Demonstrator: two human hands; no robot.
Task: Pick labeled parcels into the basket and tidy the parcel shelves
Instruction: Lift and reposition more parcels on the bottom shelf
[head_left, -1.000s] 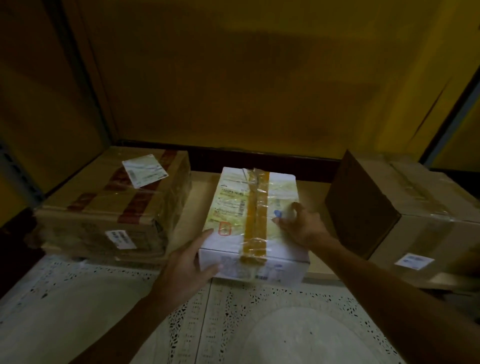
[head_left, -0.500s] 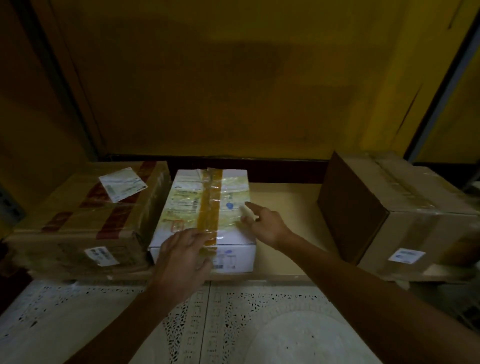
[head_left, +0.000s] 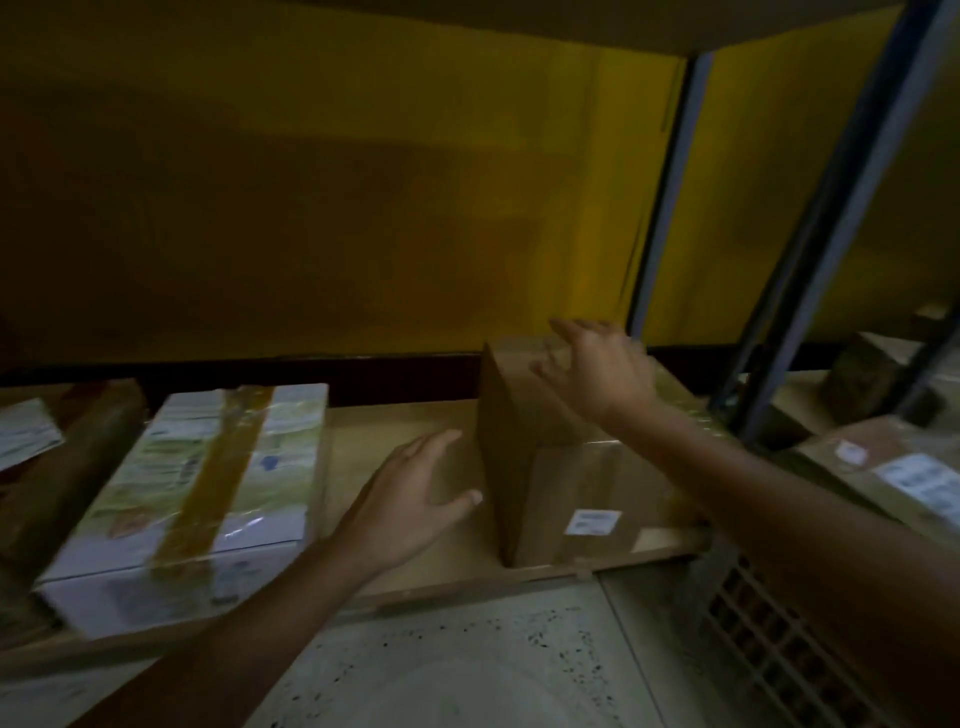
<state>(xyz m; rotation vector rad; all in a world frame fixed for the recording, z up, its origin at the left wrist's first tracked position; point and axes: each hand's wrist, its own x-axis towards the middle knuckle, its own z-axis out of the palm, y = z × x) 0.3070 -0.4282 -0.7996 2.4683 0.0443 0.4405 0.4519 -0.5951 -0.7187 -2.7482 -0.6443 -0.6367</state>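
While the brown parcel (head_left: 571, 467) sits on the shelf (head_left: 395, 431), well right of the white taped parcel (head_left: 208, 483), neither of my hands grips it. My left hand (head_left: 410, 499) is spread flat just beside its left face. My right hand (head_left: 597, 374) hovers, fingers splayed, over its top rear. Contact cannot be confirmed.

Judgement: stiff cardboard, taped top likely slippery, weight unknown. I recommend pressing my palms on opposite side faces, low down, with the label (head_left: 592, 521) kept facing front.

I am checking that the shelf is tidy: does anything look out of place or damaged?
Nothing looks damaged or spilled. Only the brown box stands apart from the white parcel, with bare shelf between them.
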